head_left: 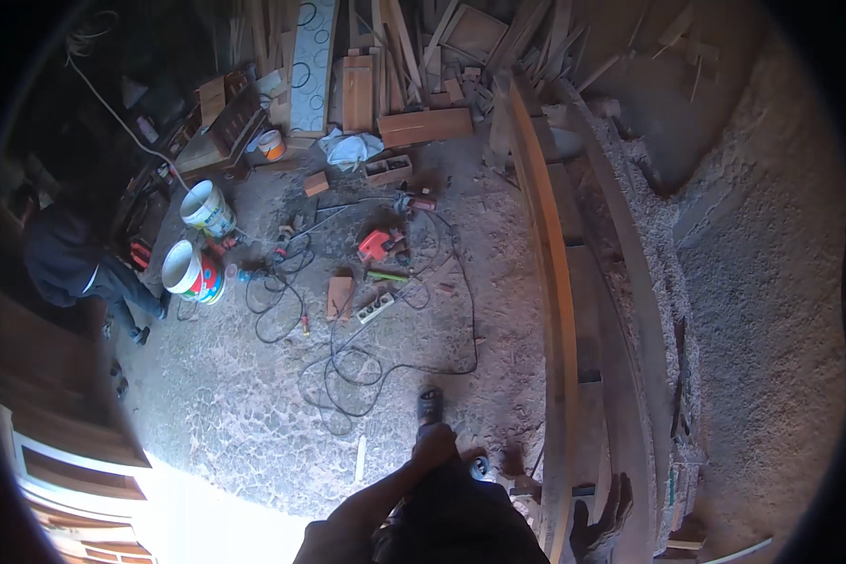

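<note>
At left a person [70, 249] stands near two buckets [190, 271]; a red power tool [376, 245] lies on the floor [244, 404]. The left hand [436, 446] is at the knee, its openness unclear. Rightward runs a long wooden beam [556, 282]; beside its near end, the right hand [603, 528] has fingers spread, contact unclear.

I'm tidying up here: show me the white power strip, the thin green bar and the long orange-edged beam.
White power strip [376, 308]: head view, socket face.
Thin green bar [386, 276]: head view, mid-length.
Long orange-edged beam [562, 329]: head view, orange edge.
</note>
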A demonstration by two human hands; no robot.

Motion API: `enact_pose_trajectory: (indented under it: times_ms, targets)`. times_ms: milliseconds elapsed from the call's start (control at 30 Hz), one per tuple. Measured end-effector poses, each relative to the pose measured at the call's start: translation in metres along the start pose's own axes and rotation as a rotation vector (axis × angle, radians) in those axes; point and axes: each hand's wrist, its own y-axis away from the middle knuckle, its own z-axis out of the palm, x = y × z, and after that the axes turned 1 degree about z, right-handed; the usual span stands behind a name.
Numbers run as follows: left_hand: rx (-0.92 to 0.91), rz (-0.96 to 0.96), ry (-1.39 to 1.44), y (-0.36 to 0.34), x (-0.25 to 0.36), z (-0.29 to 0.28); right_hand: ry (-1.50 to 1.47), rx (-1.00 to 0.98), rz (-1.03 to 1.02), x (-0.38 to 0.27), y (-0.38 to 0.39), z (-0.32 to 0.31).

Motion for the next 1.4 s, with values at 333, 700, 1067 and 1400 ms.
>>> enact_pose_trajectory:
  times_ms: [333, 700, 1067, 1400]
  targets:
    - [0.065, -0.357, 0.414, -0.049, -0.148, -0.003, -0.459, -0.464, -0.404, -0.134, -0.175, 0.246]
    - [0.221, -0.429, 0.531, -0.217, -0.302, -0.034, -0.302, -1.154, -0.241, -0.224, -0.311, 0.767]
    - [0.222, -0.879, 0.656, -0.276, -0.359, -0.242, 0.044, -1.131, -0.461, -0.300, -0.364, 1.097]
    - [0.146, -1.043, 0.776, -0.284, -0.394, -0.247, 0.265, -1.252, -0.355, -0.324, -0.360, 1.171]
